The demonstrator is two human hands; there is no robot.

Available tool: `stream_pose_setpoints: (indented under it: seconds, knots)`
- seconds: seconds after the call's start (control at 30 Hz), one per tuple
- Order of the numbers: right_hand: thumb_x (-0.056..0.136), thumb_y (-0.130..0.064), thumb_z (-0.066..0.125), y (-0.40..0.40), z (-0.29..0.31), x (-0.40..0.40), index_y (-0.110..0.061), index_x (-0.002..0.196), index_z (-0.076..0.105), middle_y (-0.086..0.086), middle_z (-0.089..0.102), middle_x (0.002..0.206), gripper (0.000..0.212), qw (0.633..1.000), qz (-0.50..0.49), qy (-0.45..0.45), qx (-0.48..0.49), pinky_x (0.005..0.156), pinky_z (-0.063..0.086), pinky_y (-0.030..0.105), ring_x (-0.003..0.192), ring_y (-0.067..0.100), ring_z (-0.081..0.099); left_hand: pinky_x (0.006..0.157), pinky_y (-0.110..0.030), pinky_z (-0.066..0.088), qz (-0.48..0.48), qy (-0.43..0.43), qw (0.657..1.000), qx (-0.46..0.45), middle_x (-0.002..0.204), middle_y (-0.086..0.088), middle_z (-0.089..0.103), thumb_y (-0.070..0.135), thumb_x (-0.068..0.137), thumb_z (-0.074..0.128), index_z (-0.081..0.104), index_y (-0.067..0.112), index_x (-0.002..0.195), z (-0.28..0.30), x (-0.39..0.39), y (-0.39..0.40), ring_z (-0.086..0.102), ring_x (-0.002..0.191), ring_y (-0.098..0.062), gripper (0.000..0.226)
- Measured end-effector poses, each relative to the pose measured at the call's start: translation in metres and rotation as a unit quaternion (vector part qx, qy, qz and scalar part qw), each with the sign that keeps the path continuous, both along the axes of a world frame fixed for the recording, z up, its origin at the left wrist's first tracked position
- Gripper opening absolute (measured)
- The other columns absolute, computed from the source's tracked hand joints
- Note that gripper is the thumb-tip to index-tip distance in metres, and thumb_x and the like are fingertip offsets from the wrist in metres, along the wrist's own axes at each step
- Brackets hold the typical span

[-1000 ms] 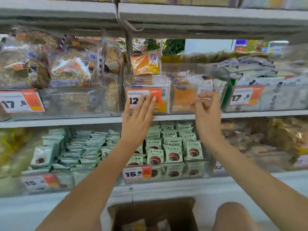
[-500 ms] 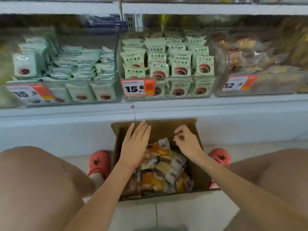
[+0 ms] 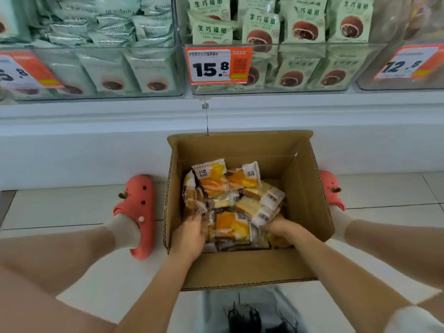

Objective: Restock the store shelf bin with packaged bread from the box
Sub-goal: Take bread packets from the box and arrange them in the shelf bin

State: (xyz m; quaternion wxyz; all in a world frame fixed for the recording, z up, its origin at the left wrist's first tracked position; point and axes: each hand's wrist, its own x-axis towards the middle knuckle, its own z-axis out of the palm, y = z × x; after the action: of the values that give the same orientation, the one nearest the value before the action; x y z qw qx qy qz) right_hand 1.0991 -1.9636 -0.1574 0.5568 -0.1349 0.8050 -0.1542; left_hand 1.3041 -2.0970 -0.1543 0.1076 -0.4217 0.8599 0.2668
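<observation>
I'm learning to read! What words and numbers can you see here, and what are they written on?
"15.8": orange price tag on the middle shelf bin.
"12.8": price tag on the right bin.
Ends in ".8": left price tag, cut off by the picture's edge.
"生巧福团": green snack packets in the middle bin.
Small print on the tags: too small to read.
Bread packets in the cardboard box: print too blurred to read.
</observation>
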Motion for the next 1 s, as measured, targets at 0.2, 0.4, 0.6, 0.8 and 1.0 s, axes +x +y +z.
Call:
stream_pose_setpoints:
  seconds: [0.2, 0.4, 0.6, 0.8, 1.0]
  knots:
    - [0.094, -0.032, 0.056, -0.007, -0.036, 0.016, -0.008, 0.138, 0.040, 0.015, 0.045, 0.135, 0.052, 0.904, -0.411, -0.117, 0.003, 0.086, 0.050, 0.036, 0.105, 0.029, 0.055, 0.074, -0.037, 0.052, 0.011, -0.013, 1.000, 0.013, 0.119, -0.006, 0.058, 0.017, 0.094, 0.043, 0.049, 0.017, 0.115, -0.006, 0.009, 0.006, 0.062, 0.095, -0.027, 0.021]
    - [0.098, -0.028, 0.049, -0.005, -0.038, 0.021, -0.007, 0.126, 0.049, 0.006, 0.061, 0.089, 0.036, 0.872, -0.469, -0.129, -0.057, 0.062, 0.050, 0.026, 0.074, 0.015, 0.059, 0.066, -0.030, 0.044, 0.008, -0.038, 0.999, 0.027, 0.115, -0.007, 0.058, 0.012, 0.093, 0.042, 0.047, 0.017, 0.118, -0.004, 0.011, 0.015, 0.060, 0.094, -0.026, 0.026]
    - [0.098, -0.018, 0.049, -0.007, -0.018, 0.030, -0.006, 0.107, 0.048, 0.010, 0.055, 0.086, 0.014, 0.837, -0.515, -0.154, -0.100, 0.085, 0.049, 0.037, 0.101, 0.027, 0.057, 0.067, -0.032, 0.052, 0.027, -0.017, 0.997, 0.068, 0.100, -0.005, 0.063, 0.014, 0.093, 0.047, 0.046, 0.022, 0.095, -0.001, 0.015, 0.018, 0.061, 0.085, -0.023, 0.008]
    - [0.097, -0.021, 0.049, -0.011, 0.034, 0.053, -0.015, 0.077, 0.055, 0.005, 0.057, 0.078, 0.022, 0.914, -0.319, 0.114, -0.222, 0.064, 0.044, 0.029, 0.070, 0.016, 0.053, 0.088, -0.033, 0.052, 0.253, 0.188, 0.886, 0.340, 0.120, -0.009, 0.061, 0.028, 0.093, 0.058, 0.055, 0.014, 0.115, 0.020, -0.005, 0.016, 0.061, 0.101, -0.017, 0.026]
    - [0.095, -0.021, 0.050, -0.003, 0.071, 0.095, -0.018, 0.099, 0.062, -0.001, 0.034, 0.150, 0.013, 0.853, 0.165, 0.373, -0.326, 0.100, 0.045, 0.042, 0.121, 0.020, 0.052, 0.102, -0.056, 0.040, 0.351, 0.325, 0.557, 0.679, 0.133, -0.021, 0.053, 0.070, 0.078, 0.044, 0.052, 0.011, 0.130, 0.048, -0.009, 0.005, 0.053, 0.120, -0.040, 0.079]
